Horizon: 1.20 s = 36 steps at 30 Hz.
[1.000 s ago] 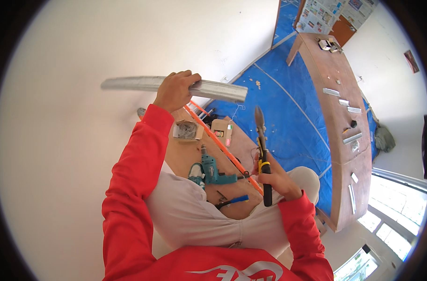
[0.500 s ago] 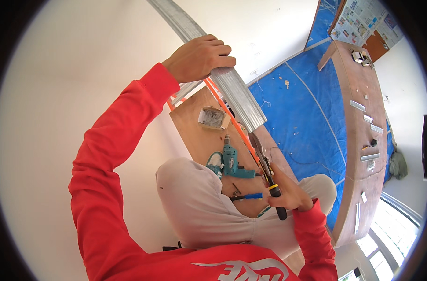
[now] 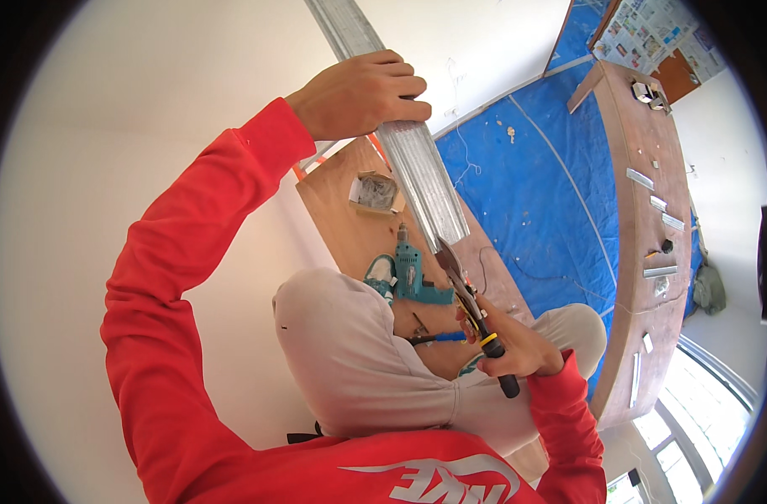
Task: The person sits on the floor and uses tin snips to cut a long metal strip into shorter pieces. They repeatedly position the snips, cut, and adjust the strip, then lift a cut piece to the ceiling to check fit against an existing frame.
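My left hand (image 3: 362, 95) is wrapped over a long, ribbed grey metal channel (image 3: 425, 181), which slants down from the upper edge. In my right hand (image 3: 518, 340) is a pair of tin snips (image 3: 455, 273) with black grips and a yellow band. Their jaws touch the lower end of the channel; how far they reach onto the metal I cannot tell. Beneath, on a brown wooden board (image 3: 333, 197), lie a teal power drill (image 3: 411, 270) and a blue-handled tool (image 3: 447, 338), partly hidden by the snips and my right hand.
An open cardboard box (image 3: 375, 193) of grey pieces stands on the board, and an orange rail (image 3: 377, 149) shows behind the channel. Blue sheeting (image 3: 535, 210) covers the floor beyond. On the right, a long wooden counter (image 3: 631, 202) bears several short metal offcuts. A white wall rises at left.
The channel's lower end has shifted down and slightly left, meeting the jaws of the snips. Less of the orange rail shows. My left hand has kept its hold and risen a little.
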{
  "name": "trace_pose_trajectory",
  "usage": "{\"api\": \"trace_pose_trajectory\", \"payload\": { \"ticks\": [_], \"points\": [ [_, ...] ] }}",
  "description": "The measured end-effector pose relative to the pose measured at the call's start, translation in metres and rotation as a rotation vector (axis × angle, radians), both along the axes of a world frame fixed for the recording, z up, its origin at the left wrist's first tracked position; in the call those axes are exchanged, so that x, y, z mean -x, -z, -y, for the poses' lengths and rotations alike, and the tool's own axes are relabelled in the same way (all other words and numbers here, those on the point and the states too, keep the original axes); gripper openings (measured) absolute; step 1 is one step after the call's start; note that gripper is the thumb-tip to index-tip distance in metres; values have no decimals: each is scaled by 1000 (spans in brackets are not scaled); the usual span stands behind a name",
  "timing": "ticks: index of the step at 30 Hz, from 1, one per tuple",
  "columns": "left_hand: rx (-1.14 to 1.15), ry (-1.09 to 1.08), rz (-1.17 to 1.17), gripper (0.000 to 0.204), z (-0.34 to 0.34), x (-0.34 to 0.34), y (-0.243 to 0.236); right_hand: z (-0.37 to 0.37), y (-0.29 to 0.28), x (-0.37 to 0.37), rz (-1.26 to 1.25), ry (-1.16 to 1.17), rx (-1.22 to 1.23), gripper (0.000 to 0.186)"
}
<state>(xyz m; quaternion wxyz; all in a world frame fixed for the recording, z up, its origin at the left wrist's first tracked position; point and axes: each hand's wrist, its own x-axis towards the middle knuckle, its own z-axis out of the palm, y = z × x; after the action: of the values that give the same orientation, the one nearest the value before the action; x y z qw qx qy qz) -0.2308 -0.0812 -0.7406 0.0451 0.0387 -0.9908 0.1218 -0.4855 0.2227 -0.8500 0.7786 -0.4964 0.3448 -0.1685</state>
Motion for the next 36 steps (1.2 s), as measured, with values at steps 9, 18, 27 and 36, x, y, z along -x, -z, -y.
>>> {"api": "trace_pose_trajectory", "payload": {
  "ticks": [9, 18, 27, 36],
  "points": [
    [97, 90, 51, 17, -9, 10, -4, -2, -2, -9, 81, 10, 0, 90],
    [46, 119, 50, 18, -14, 17, -5, 2, -2, -7, 85, -64, -10, 85],
    [54, 182, 15, 18, -15, 30, -10, 2, -7, -4, 74, -64, 67, 90],
    [13, 206, 94, 17, -20, 36, -5, 4, -15, -7, -18, -116, 102, 89]
  ]
}}
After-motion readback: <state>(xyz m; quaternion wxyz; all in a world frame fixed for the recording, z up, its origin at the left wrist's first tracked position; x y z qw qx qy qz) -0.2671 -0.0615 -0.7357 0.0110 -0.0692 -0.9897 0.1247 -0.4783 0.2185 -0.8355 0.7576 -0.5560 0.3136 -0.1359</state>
